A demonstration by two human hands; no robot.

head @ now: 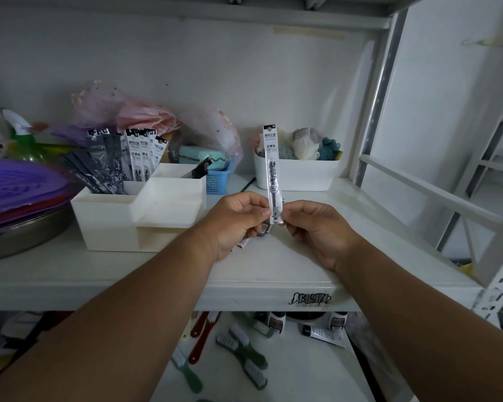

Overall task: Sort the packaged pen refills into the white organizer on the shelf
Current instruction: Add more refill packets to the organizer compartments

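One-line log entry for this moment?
both hands pinch white refill pack upright | left hand | right hand | organizer left

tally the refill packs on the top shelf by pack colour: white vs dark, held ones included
White-labelled refill packs: 5 that I can count, 1 pinched upright by left hand and right hand, and 4 standing in the white plastic organizer, e.g..
Dark grey refill packs: about 5, overlapping in the organizer, plus 1 in its right compartment.
Total: about 11; more under the left hand, uncountable.
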